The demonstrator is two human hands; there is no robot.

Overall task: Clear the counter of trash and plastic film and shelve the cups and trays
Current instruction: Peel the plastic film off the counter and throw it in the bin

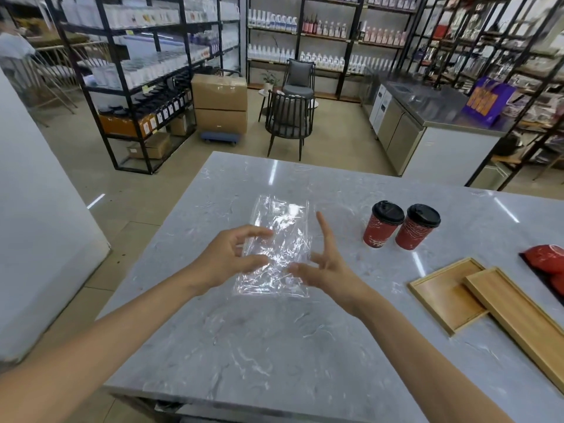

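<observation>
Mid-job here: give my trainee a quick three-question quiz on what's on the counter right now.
1. True or false: both red cups carry black lids.
2. What lies under the left hand and right hand?
A) plastic film
B) a paper bag
C) a wooden tray
3. Fill in: the narrow wooden tray lies partly on top of the ____ wooden tray.

Key: 1 true. 2 A, the plastic film on the counter. 3 wider.
</observation>
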